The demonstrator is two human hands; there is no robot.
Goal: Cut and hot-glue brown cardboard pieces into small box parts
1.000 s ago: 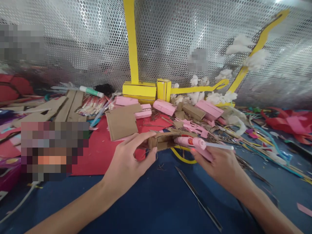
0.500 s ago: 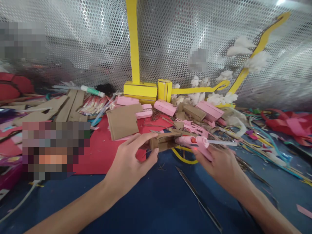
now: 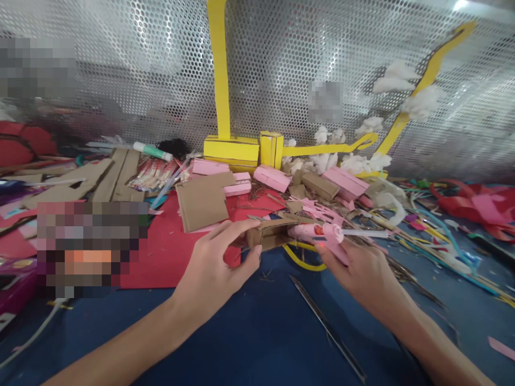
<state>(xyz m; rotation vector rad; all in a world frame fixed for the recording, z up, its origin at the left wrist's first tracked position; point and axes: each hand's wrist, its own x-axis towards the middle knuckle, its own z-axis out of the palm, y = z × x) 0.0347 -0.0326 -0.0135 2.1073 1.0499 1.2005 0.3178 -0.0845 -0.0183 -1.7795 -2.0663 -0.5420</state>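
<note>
My left hand [image 3: 219,262] pinches the left end of a small folded piece of brown cardboard [image 3: 273,235], its open side facing me. In my right hand [image 3: 362,271] is a pink hot glue gun [image 3: 332,236], gripped by its handle. A clear glue stick [image 3: 368,234] sticks out of the gun's rear. The gun's nozzle end points left, at the cardboard's right end; its tip is hidden there. Below both hands a metal craft knife or similar pointed tool [image 3: 325,324] lies on the blue table [image 3: 249,338].
Red sheet [image 3: 161,257] and a flat cardboard piece [image 3: 205,201] lie behind my left hand. Farther back are pink boxes [image 3: 271,178] and yellow hammer-like shapes [image 3: 231,150] against a perforated metal panel [image 3: 273,64]. Pipe cleaners and scraps lie at right; a white cable [image 3: 36,332] at left.
Almost nothing differs. Both hands hold the same pose, with the glue gun still against the cardboard's right end; the view has shifted very slightly.
</note>
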